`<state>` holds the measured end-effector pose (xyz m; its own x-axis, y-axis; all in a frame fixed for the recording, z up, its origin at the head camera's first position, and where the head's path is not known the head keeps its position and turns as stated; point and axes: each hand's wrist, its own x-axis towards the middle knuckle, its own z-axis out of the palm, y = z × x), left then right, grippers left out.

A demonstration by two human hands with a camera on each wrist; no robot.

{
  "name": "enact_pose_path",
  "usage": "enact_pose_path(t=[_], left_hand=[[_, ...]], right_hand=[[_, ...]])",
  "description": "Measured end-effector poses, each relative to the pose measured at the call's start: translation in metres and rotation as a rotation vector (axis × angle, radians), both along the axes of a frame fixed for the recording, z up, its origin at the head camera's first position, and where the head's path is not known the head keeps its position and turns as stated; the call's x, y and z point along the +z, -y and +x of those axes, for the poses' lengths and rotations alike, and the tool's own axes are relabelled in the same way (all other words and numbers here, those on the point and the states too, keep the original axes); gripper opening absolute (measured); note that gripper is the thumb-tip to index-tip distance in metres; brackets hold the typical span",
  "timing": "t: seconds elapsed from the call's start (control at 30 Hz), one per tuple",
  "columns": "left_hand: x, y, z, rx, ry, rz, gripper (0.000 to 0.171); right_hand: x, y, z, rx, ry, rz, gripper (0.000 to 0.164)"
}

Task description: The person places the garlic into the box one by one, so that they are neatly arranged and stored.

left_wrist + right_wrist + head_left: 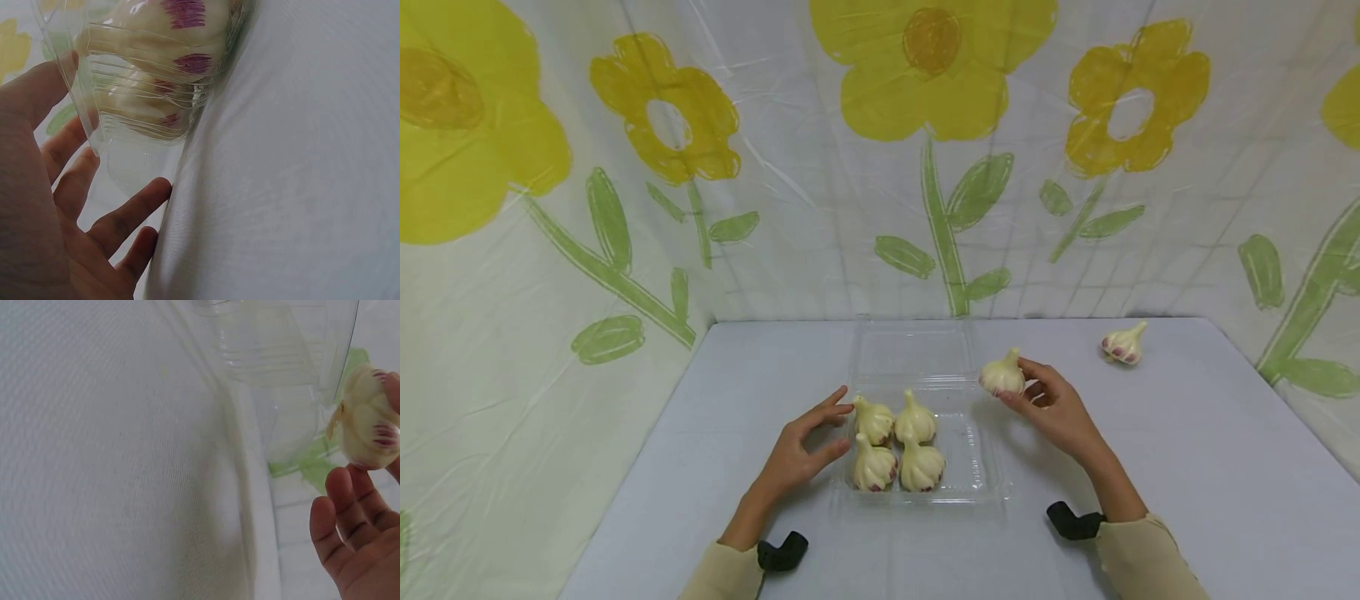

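A garlic bulb [1002, 375] is pinched between the thumb and fingers of my right hand [1054, 410], raised near the right back corner of a clear plastic container [964, 450]. The right wrist view shows the same garlic bulb [369, 419] with purple streaks. Several more garlic bulbs [922, 467] stand in two rows in the container's left and middle part. At its left side is my left hand [805, 450], fingers spread. In the left wrist view the left hand's fingers [128, 215] are extended, some touching the container's rim.
The container's clear lid [912, 350] lies folded back behind it. Another garlic bulb [1123, 343] lies at the back right of the white table [1187, 467]. Behind the table hangs a curtain [820, 250] printed with yellow flowers.
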<state>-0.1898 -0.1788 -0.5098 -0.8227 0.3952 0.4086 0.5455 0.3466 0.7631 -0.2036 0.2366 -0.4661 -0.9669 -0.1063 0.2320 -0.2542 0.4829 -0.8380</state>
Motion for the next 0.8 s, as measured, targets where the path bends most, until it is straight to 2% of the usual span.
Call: enact_pose_path(t=[0.4,0.8], left_hand=[[0.002,-0.001,0.001,-0.001,-0.012,0.001,0.048],[0.004,-0.001,0.003,0.006,0.005,-0.008,0.047]], right_hand=[[0.008,0.010,0.004,0.063,-0.062,0.042,0.057],[0.010,0.025,0.011,0.145,-0.063,0.115,0.047]])
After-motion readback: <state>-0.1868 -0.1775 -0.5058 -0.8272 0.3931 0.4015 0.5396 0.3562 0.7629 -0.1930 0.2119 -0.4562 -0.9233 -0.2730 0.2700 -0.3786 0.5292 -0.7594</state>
